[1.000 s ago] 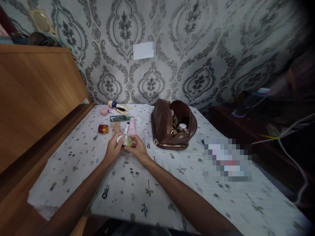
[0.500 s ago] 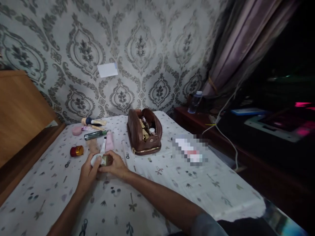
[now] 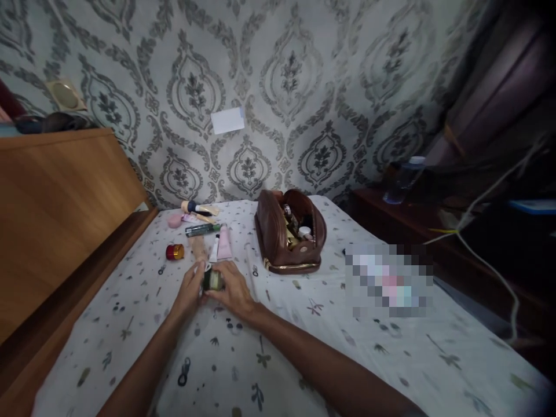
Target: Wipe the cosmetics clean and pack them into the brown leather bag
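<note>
Small dark jar (image 3: 214,280) held low over printed bedsheet (image 3: 304,347), just left of brown cosmetic pouch (image 3: 289,231). Left hand (image 3: 190,289) and right hand (image 3: 232,289) both curled around jar, fingers closed on it. Pouch unzipped, small bottles and jars crammed inside. Left of pouch: pink tube (image 3: 225,242), green tube (image 3: 200,230), red-gold pot (image 3: 174,252). Wooden headboard (image 3: 56,214) far left of pouch.

Your left hand (image 3: 190,291) and right hand (image 3: 232,289) meet on a small dark jar (image 3: 214,280) over the patterned sheet (image 3: 278,347); just beyond lie a pink tube (image 3: 225,243) and a red-and-gold pot (image 3: 174,252), with an open brown pouch (image 3: 289,231) to the right
</note>
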Demonstrator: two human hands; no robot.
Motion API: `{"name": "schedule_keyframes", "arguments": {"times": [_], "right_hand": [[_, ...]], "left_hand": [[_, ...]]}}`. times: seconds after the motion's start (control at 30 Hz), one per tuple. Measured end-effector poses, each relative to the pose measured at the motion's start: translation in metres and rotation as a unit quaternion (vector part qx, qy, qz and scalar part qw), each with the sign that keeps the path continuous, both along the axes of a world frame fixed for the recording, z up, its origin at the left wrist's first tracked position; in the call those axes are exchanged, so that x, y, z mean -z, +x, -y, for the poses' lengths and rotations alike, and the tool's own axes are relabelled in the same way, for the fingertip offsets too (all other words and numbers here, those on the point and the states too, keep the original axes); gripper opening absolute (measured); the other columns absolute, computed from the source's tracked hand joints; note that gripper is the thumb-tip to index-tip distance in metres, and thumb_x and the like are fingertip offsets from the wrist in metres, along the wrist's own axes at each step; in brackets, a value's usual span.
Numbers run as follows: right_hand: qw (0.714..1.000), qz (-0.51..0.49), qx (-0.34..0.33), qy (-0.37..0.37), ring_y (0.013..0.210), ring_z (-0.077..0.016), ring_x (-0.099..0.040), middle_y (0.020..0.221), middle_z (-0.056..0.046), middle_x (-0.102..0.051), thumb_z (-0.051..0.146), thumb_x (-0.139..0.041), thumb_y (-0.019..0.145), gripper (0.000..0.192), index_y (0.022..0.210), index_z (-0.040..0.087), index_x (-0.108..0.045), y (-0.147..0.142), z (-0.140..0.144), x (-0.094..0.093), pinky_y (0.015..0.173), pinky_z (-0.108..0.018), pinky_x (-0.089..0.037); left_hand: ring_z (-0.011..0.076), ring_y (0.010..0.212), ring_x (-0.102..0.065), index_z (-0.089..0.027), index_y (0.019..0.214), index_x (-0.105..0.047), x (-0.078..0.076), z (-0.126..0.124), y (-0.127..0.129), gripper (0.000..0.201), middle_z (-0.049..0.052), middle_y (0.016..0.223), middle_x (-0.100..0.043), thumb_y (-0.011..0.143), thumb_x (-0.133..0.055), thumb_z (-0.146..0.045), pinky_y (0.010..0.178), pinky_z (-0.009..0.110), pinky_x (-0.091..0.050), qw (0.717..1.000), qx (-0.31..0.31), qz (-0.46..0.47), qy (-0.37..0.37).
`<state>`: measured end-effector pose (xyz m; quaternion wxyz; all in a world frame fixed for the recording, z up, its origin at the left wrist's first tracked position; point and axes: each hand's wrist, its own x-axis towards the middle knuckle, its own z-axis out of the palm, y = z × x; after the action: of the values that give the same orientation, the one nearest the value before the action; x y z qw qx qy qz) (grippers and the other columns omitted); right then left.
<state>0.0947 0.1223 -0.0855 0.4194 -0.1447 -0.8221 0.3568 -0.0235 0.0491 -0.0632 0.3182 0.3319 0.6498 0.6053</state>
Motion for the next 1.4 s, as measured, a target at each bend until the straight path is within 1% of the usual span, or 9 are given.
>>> {"name": "schedule_keyframes", "arguments": {"times": [0.13,0.27,0.47,0.63,0.83,0.97,1.13,1.3,1.4], "right_hand": [[0.999,0.015,0.027,0.018,0.1,-0.0261,-0.055,0.104,-0.008,-0.061,0.025,-0.079,0.074,0.034,0.103,0.02,-0.061,0.002,0.002,-0.005,0.087,-0.039,-0.047],[0.999,0.034,0.024,-0.003,0.102,-0.028,-0.056,0.104,-0.009,-0.063,0.028,-0.077,0.076,0.038,0.109,0.021,-0.063,0.002,-0.001,-0.005,0.09,-0.042,-0.046],[0.994,-0.011,-0.006,-0.11,0.106,-0.0252,-0.061,0.111,-0.008,-0.066,0.027,-0.079,0.073,0.045,0.115,0.021,-0.063,0.0,-0.005,0.0,0.095,-0.039,-0.047],[0.975,-0.042,-0.03,-0.218,0.097,-0.0227,-0.063,0.104,-0.007,-0.069,0.03,-0.076,0.072,0.041,0.109,0.018,-0.062,-0.004,-0.008,0.002,0.089,-0.036,-0.049],[0.943,-0.097,-0.062,-0.313,0.092,-0.0197,-0.064,0.1,-0.006,-0.07,0.033,-0.077,0.066,0.044,0.105,0.018,-0.061,-0.012,-0.014,0.013,0.086,-0.033,-0.051],[0.934,-0.079,-0.046,-0.345,0.08,-0.0174,-0.063,0.098,-0.005,-0.07,0.029,-0.072,0.066,0.042,0.106,0.018,-0.063,-0.013,-0.018,0.019,0.074,-0.031,-0.053],[0.957,-0.045,-0.015,-0.288,0.089,-0.0204,-0.064,0.101,-0.005,-0.069,0.02,-0.071,0.062,0.047,0.108,0.019,-0.066,-0.011,-0.021,0.019,0.079,-0.033,-0.054],[0.987,-0.005,0.003,-0.162,0.094,-0.0231,-0.062,0.101,-0.007,-0.067,0.016,-0.068,0.064,0.04,0.105,0.019,-0.067,-0.009,-0.012,0.011,0.087,-0.037,-0.051],[0.991,0.014,-0.001,-0.132,0.09,-0.0226,-0.06,0.096,-0.006,-0.066,0.015,-0.069,0.063,0.034,0.097,0.018,-0.067,-0.007,-0.005,0.006,0.084,-0.036,-0.05]], "left_hand": [[0.0075,0.045,-0.042,-0.017,0.101,-0.058,0.0,0.002,-0.004,0.056,-0.005,0.064,-0.052,0.078,-0.058,-0.068,0.036,0.017,-0.027,0.999,-0.013,-0.036,-0.004],[0.0081,0.049,-0.046,-0.017,0.094,-0.058,0.0,0.004,-0.009,0.049,-0.004,0.067,-0.056,0.078,-0.06,-0.063,0.04,0.017,-0.032,0.997,-0.006,-0.077,0.002],[0.0099,0.044,-0.048,-0.018,0.094,-0.054,-0.002,0.007,-0.008,0.041,-0.006,0.065,-0.054,0.085,-0.053,-0.059,0.04,0.02,-0.035,0.991,0.026,-0.132,0.007],[0.0133,0.064,-0.055,-0.019,0.095,-0.057,-0.011,0.01,-0.003,0.033,-0.003,0.075,-0.056,0.091,-0.051,-0.051,0.062,0.024,-0.046,0.977,0.024,-0.208,0.029],[0.0223,0.106,-0.059,-0.018,0.115,-0.058,-0.01,0.011,0.002,0.032,0.009,0.11,-0.064,0.098,-0.041,-0.039,0.096,0.035,-0.045,0.926,0.021,-0.373,0.048],[0.0227,0.108,-0.061,-0.019,0.128,-0.057,-0.004,0.013,0.002,0.038,0.01,0.114,-0.061,0.099,-0.041,-0.038,0.096,0.036,-0.048,0.9,0.036,-0.435,0.023],[0.0209,0.102,-0.062,-0.023,0.131,-0.057,0.0,0.015,0.005,0.04,0.009,0.118,-0.058,0.1,-0.04,-0.04,0.094,0.036,-0.05,0.875,0.046,-0.482,0.0],[0.0211,0.103,-0.063,-0.023,0.132,-0.055,-0.001,0.015,0.008,0.04,0.008,0.118,-0.061,0.101,-0.037,-0.04,0.094,0.036,-0.049,0.886,0.043,-0.461,-0.009],[0.0226,0.102,-0.063,-0.02,0.126,-0.057,-0.005,0.015,0.008,0.039,0.009,0.113,-0.064,0.1,-0.037,-0.041,0.092,0.036,-0.048,0.901,0.033,-0.432,-0.007]]}}
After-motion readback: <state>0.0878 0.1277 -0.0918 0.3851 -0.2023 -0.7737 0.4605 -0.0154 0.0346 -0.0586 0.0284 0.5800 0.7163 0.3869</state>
